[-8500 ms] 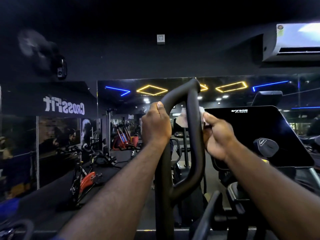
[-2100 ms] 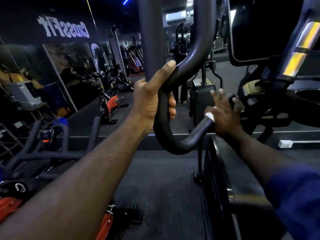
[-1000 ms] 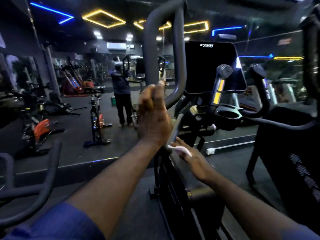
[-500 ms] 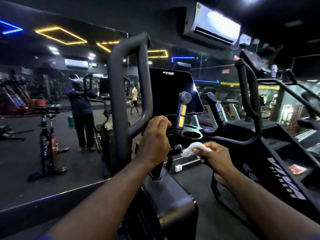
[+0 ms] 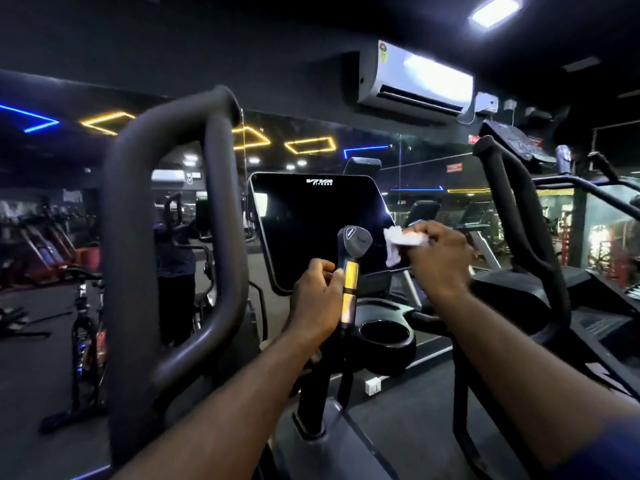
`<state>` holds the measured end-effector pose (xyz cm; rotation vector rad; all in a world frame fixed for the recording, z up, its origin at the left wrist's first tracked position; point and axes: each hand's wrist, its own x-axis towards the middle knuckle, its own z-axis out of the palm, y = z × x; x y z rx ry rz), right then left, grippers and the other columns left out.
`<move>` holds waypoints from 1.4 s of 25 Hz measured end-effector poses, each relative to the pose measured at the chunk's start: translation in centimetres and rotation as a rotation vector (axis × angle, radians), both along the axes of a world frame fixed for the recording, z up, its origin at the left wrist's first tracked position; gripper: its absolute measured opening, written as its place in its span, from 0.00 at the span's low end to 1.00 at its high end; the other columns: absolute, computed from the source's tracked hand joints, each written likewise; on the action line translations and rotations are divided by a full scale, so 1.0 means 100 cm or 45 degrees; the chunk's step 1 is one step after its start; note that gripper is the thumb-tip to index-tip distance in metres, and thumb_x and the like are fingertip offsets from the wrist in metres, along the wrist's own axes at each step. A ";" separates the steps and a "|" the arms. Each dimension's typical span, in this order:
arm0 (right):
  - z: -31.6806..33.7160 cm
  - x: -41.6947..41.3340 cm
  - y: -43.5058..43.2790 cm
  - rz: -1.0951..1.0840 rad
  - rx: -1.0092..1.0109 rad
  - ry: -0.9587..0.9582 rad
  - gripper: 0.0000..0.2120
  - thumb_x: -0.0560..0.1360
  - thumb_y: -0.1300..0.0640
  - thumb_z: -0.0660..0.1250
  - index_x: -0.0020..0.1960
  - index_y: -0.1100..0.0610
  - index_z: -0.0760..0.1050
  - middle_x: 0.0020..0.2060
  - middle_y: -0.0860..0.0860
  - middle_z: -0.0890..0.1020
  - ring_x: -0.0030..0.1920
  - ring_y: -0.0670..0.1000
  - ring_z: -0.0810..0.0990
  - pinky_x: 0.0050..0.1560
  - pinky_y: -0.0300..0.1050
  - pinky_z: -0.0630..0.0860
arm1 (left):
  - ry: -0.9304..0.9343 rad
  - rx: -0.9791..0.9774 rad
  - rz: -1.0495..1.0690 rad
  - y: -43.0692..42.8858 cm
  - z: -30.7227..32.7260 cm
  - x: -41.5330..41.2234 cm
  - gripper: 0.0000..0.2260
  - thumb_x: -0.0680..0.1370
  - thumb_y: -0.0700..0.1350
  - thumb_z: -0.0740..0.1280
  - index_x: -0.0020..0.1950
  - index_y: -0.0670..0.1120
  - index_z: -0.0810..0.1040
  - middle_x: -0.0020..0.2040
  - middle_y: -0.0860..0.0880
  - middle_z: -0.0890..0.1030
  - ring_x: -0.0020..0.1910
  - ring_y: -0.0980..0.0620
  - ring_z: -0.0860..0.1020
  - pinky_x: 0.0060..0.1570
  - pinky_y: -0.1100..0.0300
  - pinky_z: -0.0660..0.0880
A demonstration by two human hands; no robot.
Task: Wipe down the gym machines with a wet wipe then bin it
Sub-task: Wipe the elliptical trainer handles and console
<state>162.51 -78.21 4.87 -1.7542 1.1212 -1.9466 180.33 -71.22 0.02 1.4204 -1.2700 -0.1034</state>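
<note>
White wipe [image 5: 403, 241] in right hand [image 5: 439, 263], left hand [image 5: 317, 299] round yellow-banded grip [image 5: 350, 279].

Left hand [image 5: 317, 299] holds the upright grip [image 5: 350, 271], whose head rises just above the fingers. Right hand [image 5: 438, 261], right of that grip and slightly higher, pinches the wet wipe [image 5: 401, 242], which hangs to its left at the right edge of the console screen [image 5: 311, 230] behind both hands. Cup holder [image 5: 384, 332] sits below, between the wrists. Looped handlebar [image 5: 221, 237] stands left of the left hand. A second handlebar [image 5: 519, 230] stands right of the right hand. Air conditioner [image 5: 415, 81] is mounted high above.
</note>
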 end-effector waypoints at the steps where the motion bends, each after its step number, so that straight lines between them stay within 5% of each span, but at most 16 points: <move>1: 0.008 0.011 -0.007 -0.035 -0.098 0.039 0.13 0.70 0.66 0.72 0.46 0.50 0.87 0.41 0.47 0.87 0.41 0.44 0.81 0.41 0.27 0.73 | 0.034 -0.004 -0.008 -0.013 0.003 -0.003 0.10 0.86 0.54 0.61 0.60 0.51 0.77 0.50 0.51 0.82 0.49 0.50 0.80 0.53 0.50 0.78; 6: -0.022 0.046 -0.020 0.192 -0.618 0.354 0.14 0.75 0.64 0.70 0.59 0.59 0.86 0.59 0.51 0.85 0.61 0.41 0.80 0.67 0.33 0.71 | 0.704 -0.209 -0.437 -0.045 0.001 -0.022 0.16 0.85 0.54 0.58 0.49 0.43 0.75 0.36 0.38 0.78 0.27 0.43 0.75 0.27 0.57 0.73; 8: -0.048 0.034 -0.023 0.231 -0.770 0.506 0.17 0.79 0.55 0.68 0.65 0.61 0.82 0.66 0.54 0.81 0.68 0.48 0.78 0.72 0.40 0.70 | 0.851 -0.254 -0.501 -0.047 -0.002 -0.023 0.17 0.87 0.49 0.57 0.45 0.42 0.77 0.32 0.43 0.76 0.27 0.47 0.74 0.27 0.59 0.72; 10: -0.048 0.031 -0.030 0.204 -0.816 0.472 0.15 0.81 0.52 0.67 0.61 0.60 0.85 0.63 0.54 0.83 0.64 0.50 0.81 0.68 0.43 0.75 | 0.942 -0.202 -0.549 -0.049 -0.003 -0.020 0.21 0.87 0.52 0.56 0.45 0.40 0.78 0.33 0.39 0.76 0.25 0.45 0.74 0.27 0.58 0.72; 14: -0.008 0.054 -0.035 0.139 -0.726 0.348 0.02 0.78 0.58 0.75 0.48 0.57 0.85 0.47 0.49 0.84 0.48 0.49 0.82 0.51 0.45 0.78 | 0.869 -0.141 -0.539 -0.049 -0.007 -0.016 0.24 0.84 0.54 0.56 0.50 0.32 0.75 0.36 0.34 0.77 0.22 0.44 0.73 0.23 0.60 0.71; 19: -0.026 0.030 -0.038 0.141 -0.703 0.455 0.06 0.75 0.63 0.77 0.50 0.55 0.87 0.47 0.50 0.84 0.46 0.44 0.80 0.51 0.28 0.72 | 0.811 -0.177 -0.497 -0.048 -0.008 -0.016 0.17 0.85 0.46 0.54 0.52 0.32 0.72 0.35 0.35 0.76 0.23 0.44 0.73 0.25 0.58 0.70; 22: 0.006 0.042 -0.044 0.134 -0.636 0.335 0.06 0.73 0.65 0.75 0.48 0.58 0.88 0.45 0.52 0.85 0.45 0.40 0.78 0.50 0.21 0.67 | 0.826 -0.133 -0.478 -0.047 -0.010 -0.018 0.18 0.79 0.53 0.58 0.48 0.38 0.75 0.35 0.35 0.77 0.25 0.44 0.73 0.26 0.58 0.72; 27: -0.021 0.046 -0.027 0.207 -0.765 0.472 0.06 0.76 0.59 0.72 0.49 0.55 0.88 0.47 0.49 0.86 0.49 0.51 0.83 0.53 0.43 0.78 | 0.743 -0.142 -0.425 -0.049 -0.015 -0.014 0.21 0.78 0.54 0.58 0.47 0.35 0.75 0.35 0.37 0.79 0.26 0.43 0.75 0.27 0.57 0.73; 32: 0.010 0.056 -0.037 0.185 -0.706 0.338 0.08 0.73 0.65 0.74 0.50 0.55 0.88 0.46 0.49 0.88 0.48 0.46 0.85 0.53 0.32 0.76 | 0.692 -0.149 -0.407 -0.047 -0.017 -0.016 0.18 0.85 0.49 0.56 0.47 0.36 0.75 0.35 0.38 0.80 0.26 0.44 0.76 0.26 0.58 0.73; 35: -0.014 0.061 -0.032 0.237 -0.806 0.395 0.07 0.76 0.61 0.75 0.54 0.55 0.88 0.51 0.48 0.88 0.53 0.47 0.85 0.59 0.40 0.78 | 0.643 -0.185 -0.404 -0.045 -0.021 -0.015 0.19 0.84 0.49 0.56 0.49 0.34 0.74 0.34 0.38 0.80 0.26 0.44 0.77 0.26 0.58 0.73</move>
